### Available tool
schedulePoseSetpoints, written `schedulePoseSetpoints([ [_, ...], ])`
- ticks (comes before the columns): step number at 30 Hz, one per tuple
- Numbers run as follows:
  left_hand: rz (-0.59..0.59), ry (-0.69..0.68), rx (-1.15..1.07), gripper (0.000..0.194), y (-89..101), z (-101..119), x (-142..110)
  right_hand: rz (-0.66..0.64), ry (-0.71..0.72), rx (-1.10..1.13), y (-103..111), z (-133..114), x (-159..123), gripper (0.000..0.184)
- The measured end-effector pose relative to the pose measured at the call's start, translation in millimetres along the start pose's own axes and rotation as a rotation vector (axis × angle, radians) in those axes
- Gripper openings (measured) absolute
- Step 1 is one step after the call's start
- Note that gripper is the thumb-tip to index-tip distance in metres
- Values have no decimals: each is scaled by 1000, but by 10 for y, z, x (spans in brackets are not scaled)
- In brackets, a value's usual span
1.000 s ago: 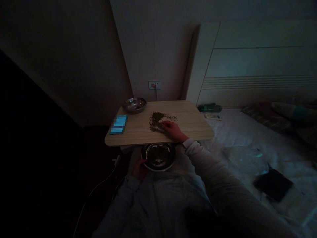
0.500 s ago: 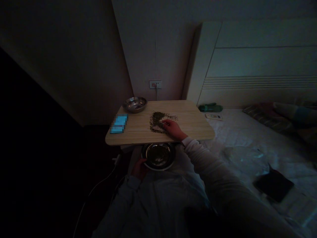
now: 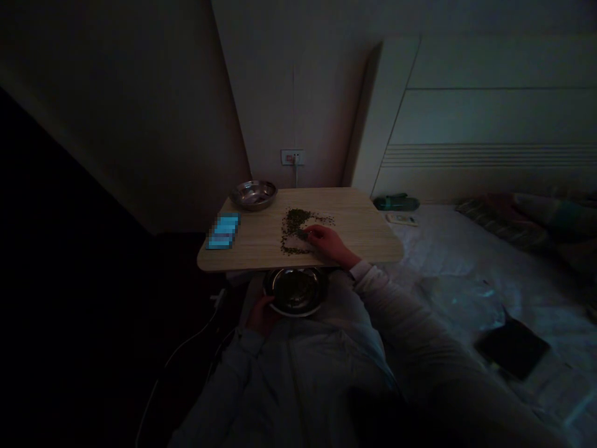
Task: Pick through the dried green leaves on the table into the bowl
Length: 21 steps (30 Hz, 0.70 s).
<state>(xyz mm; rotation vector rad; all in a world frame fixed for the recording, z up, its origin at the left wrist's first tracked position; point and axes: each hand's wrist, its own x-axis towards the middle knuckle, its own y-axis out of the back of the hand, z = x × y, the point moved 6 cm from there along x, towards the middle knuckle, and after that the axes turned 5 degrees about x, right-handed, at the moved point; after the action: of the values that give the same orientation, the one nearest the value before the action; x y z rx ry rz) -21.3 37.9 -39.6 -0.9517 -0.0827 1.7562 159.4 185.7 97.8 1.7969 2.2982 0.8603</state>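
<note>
Small dark green grains [image 3: 297, 219], perhaps beans, lie scattered over the middle of a light wooden table [image 3: 359, 218]. My right hand [image 3: 329, 242] is over their right side, its fingers bent together at the tips; whatever they pinch is too small to make out. Below the table's front edge, my left hand [image 3: 264, 316] grips the left rim of a steel bowl [image 3: 298, 311] held at my lap. More dark grains lie inside that bowl, hard to see in the dim light.
A second steel bowl [image 3: 254, 195] stands at the table's back left corner, with a lit phone [image 3: 224, 231] in front of it. To the right is a bed [image 3: 443, 249] with a green bottle [image 3: 396, 202], a remote [image 3: 402, 219] and a dark flat item [image 3: 513, 348]. A white cable [image 3: 172, 358] hangs at left.
My right hand has shifted slightly, and its forearm has swung a little to the right. A paler bare patch shows among the grains by its fingertips. My left hand still holds the bowl.
</note>
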Motion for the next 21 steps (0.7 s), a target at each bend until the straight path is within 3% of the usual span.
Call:
schedulePoseSetpoints([
  [11,-25,-31,-8,37,-39,31,-49,1,-34,-79,-142,-58,-216,28],
  [21,-26,-18,-17,36,-40,17,-46,123,-39,-121,14,-31,-203,24],
])
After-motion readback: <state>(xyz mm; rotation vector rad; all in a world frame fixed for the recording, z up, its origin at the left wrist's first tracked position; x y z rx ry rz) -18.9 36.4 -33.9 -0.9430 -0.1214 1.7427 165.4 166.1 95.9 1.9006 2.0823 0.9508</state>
